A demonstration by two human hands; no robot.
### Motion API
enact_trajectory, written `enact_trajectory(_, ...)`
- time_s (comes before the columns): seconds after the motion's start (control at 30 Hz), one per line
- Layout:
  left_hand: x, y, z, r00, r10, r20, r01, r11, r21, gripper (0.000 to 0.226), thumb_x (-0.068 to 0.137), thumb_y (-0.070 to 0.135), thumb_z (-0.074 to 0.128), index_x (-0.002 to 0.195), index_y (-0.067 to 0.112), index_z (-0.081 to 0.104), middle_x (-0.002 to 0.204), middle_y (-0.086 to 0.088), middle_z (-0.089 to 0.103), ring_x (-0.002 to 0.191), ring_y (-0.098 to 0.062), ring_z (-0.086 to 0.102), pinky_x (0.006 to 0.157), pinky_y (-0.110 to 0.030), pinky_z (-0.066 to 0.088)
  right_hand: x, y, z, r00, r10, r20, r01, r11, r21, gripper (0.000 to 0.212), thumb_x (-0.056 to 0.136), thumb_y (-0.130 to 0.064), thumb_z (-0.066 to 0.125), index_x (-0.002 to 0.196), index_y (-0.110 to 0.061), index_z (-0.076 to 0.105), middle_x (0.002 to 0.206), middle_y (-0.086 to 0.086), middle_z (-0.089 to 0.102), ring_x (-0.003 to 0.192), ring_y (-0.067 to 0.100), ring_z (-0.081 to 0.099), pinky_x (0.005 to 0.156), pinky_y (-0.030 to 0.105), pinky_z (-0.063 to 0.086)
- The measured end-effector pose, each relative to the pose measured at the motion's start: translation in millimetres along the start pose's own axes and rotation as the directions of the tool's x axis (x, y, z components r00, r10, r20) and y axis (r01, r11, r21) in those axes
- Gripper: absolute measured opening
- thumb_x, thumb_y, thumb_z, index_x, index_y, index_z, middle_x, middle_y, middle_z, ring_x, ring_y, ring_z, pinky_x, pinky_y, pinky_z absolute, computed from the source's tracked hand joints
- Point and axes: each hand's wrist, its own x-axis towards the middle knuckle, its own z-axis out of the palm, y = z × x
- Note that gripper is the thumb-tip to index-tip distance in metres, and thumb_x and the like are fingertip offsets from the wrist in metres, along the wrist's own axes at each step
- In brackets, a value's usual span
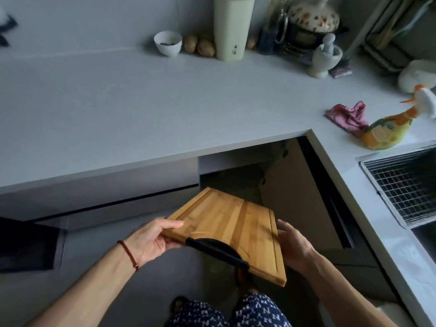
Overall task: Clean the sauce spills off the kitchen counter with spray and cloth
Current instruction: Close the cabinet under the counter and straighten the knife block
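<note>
I hold a bamboo cutting board (233, 223) with a black handle below the counter edge, in front of an open corner cabinet. My left hand (153, 239) grips its left edge, thumb on top. My right hand (292, 246) rests against its right edge with fingers fairly straight. A crumpled pink cloth (346, 115) lies on the white counter (141, 109) at the right. Beside the cloth, an orange and yellow spray bottle (389, 128) with a white trigger lies on its side. No sauce spill is visible on the counter.
Along the back wall stand a small white bowl (168, 43), potatoes (199, 46), a tall cream tumbler (232, 27), a patterned pot (311, 17) and a stone mortar with pestle (324, 56). A sink with a wire rack (408, 187) is at the right.
</note>
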Motion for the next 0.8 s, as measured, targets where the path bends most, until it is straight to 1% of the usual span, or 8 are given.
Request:
enact_trajectory(0.07,-18,15,-8,0.998,0.032,0.050,-0.036,0.996,0.079,0.027,0.084,-0.002,0.066,0.110,-0.004,0.066,0.108,-0.027,0.073,0.083,-0.034,0.075,0.076,-0.046,0.063,-17,9,13,1.000,-0.020,0.013,0.020,0.999,-0.034,0.043,0.104,-0.034,0.058,0.132,-0.001,0.054,0.128,0.027,0.067,0.117,0.042,0.066,0.087,0.053,0.056)
enact_trajectory(0.2,-47,55,-19,0.990,0.103,0.099,-0.121,0.973,0.196,0.052,0.073,0.003,0.073,0.122,-0.011,0.063,0.113,-0.030,0.069,0.077,-0.032,0.073,0.074,-0.045,0.064,-51,16,27,0.996,-0.082,0.026,0.083,0.995,-0.052,0.059,0.091,-0.017,0.069,0.142,0.004,0.049,0.127,0.028,0.068,0.112,0.040,0.069,0.088,0.051,0.057)
enact_trajectory(0.33,-79,95,-25,0.972,0.111,0.208,-0.159,0.960,0.232,0.024,0.076,0.002,0.069,0.097,-0.009,0.075,0.093,-0.024,0.075,0.066,-0.026,0.074,0.060,-0.036,0.063,-90,19,28,0.972,-0.189,0.143,0.188,0.982,0.023,0.076,0.070,-0.014,0.089,0.136,0.006,0.056,0.115,0.027,0.071,0.096,0.037,0.072,0.081,0.045,0.060)
enact_trajectory(0.4,-88,109,-25,0.967,0.113,0.228,-0.169,0.954,0.246,0.010,0.080,0.001,0.066,0.084,-0.003,0.075,0.075,-0.019,0.073,0.058,-0.024,0.071,0.055,-0.034,0.061,-102,20,26,0.950,-0.229,0.210,0.216,0.973,0.083,0.104,0.045,-0.011,0.105,0.135,0.007,0.057,0.128,0.029,0.064,0.113,0.041,0.065,0.097,0.050,0.056)
enact_trajectory(0.47,-89,123,-28,0.970,0.145,0.196,-0.188,0.957,0.222,0.008,0.085,0.002,0.065,0.078,0.004,0.067,0.064,-0.014,0.067,0.052,-0.023,0.067,0.054,-0.034,0.061,-107,18,34,0.920,-0.296,0.257,0.272,0.954,0.128,0.112,0.046,-0.011,0.106,0.142,0.008,0.051,0.133,0.031,0.058,0.122,0.041,0.057,0.114,0.054,0.045)
enact_trajectory(0.6,-75,153,-45,0.953,0.286,0.101,-0.283,0.958,-0.045,0.010,0.085,0.012,0.071,0.093,0.009,0.068,0.073,-0.010,0.067,0.059,-0.022,0.067,0.058,-0.032,0.062,-108,-3,92,0.848,-0.455,0.274,0.382,0.881,0.280,0.052,0.088,-0.004,0.069,0.137,-0.001,0.048,0.110,0.025,0.069,0.092,0.034,0.075,0.074,0.041,0.066)
enact_trajectory(0.73,-48,159,-56,0.868,0.493,0.055,-0.433,0.808,-0.400,0.026,0.085,0.013,0.067,0.111,0.007,0.066,0.102,-0.011,0.073,0.086,-0.021,0.074,0.077,-0.031,0.063,-77,-35,172,0.815,-0.523,0.249,0.433,0.836,0.336,0.054,0.085,0.002,0.064,0.137,0.002,0.047,0.123,0.030,0.066,0.112,0.041,0.068,0.080,0.048,0.066)
enact_trajectory(0.8,-31,150,-60,0.869,0.494,0.011,-0.464,0.822,-0.330,0.035,0.094,0.018,0.062,0.129,0.012,0.061,0.121,-0.012,0.071,0.106,-0.024,0.071,0.077,-0.035,0.061,-54,-53,212,0.817,-0.534,0.218,0.456,0.829,0.325,0.050,0.087,0.007,0.064,0.133,-0.001,0.048,0.115,0.028,0.068,0.106,0.039,0.070,0.077,0.046,0.066)
